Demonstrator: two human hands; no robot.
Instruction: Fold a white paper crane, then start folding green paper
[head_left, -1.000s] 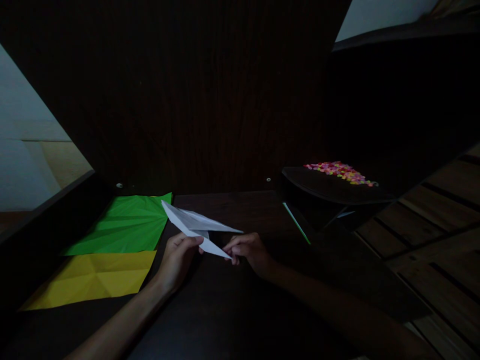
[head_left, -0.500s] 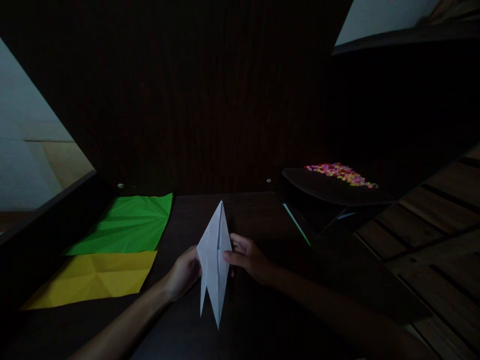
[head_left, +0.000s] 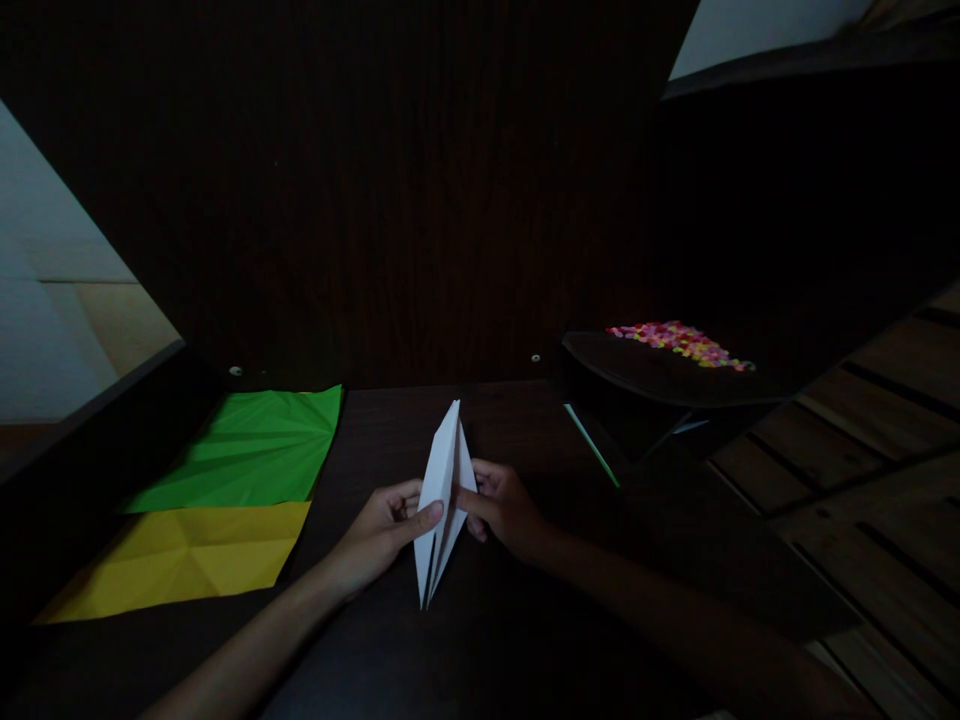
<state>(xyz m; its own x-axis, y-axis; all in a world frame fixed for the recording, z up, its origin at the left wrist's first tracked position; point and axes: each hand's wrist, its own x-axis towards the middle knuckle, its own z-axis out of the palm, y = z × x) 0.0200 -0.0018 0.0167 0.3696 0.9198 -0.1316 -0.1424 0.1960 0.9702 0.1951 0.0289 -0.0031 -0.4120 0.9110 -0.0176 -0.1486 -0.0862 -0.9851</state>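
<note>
We find no readable txt, labels, brands or nos. anywhere. White folded paper (head_left: 444, 500) is blank; green sheet (head_left: 247, 450) left of it and yellow sheet (head_left: 187, 555) below-left show creases only. Rest too dark to tell.

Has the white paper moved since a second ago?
Yes. The white paper has swung from lying flat beside the green sheet to standing point-up, farther right, between both hands.
</note>
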